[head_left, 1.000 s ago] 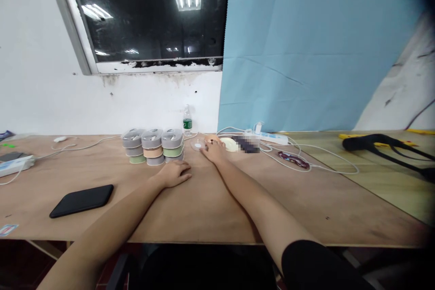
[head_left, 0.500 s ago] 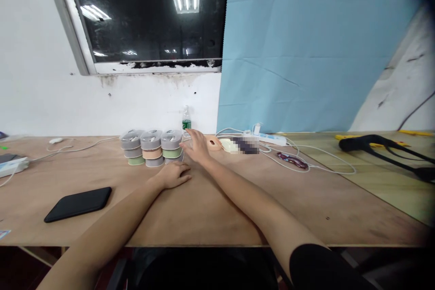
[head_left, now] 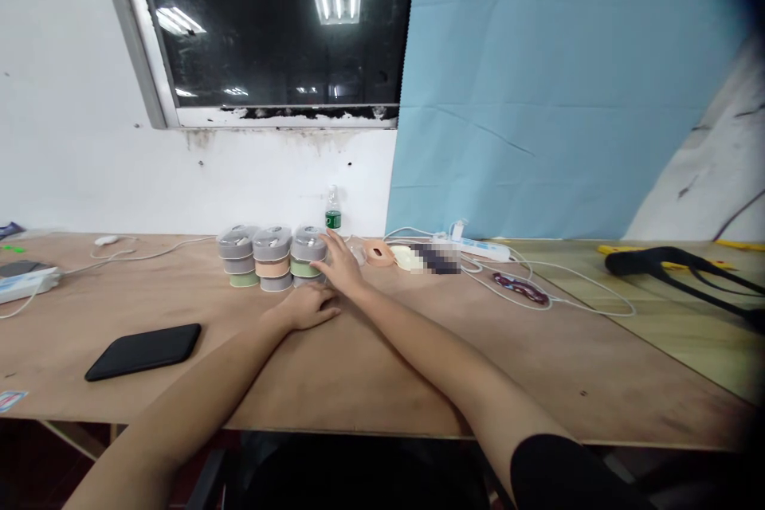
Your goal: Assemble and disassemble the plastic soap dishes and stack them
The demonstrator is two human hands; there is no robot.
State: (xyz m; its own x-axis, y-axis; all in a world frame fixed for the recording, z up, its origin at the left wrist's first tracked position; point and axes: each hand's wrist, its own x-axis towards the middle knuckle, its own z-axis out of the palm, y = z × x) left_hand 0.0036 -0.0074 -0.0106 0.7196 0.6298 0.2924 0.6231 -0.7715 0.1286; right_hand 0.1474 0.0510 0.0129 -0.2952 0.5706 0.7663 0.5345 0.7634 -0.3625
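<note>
Three stacks of small round containers stand side by side: the left stack (head_left: 239,264), the middle stack (head_left: 272,267) and the right stack (head_left: 306,247). They are grey, green and peach, with clear-looking lids on top. My right hand (head_left: 342,264) is at the right side of the right stack, fingers spread, overlapping its edge; whether the fingertips touch it I cannot tell. On the tabletop in front of the stacks rests my left hand (head_left: 307,307), thumb apart from its loosely bent fingers, holding nothing visible.
A black flat case (head_left: 143,351) lies at left. Behind the right hand are a green-labelled bottle (head_left: 333,211) and a peach lid-like piece (head_left: 378,253). Farther right are a power strip (head_left: 481,247), white cables, a dark red patterned item (head_left: 519,288) and a black frame (head_left: 663,264).
My right hand has come closer to the right stack and now overlaps its edge. My left hand stays on the table. The whole view has shifted slightly.
</note>
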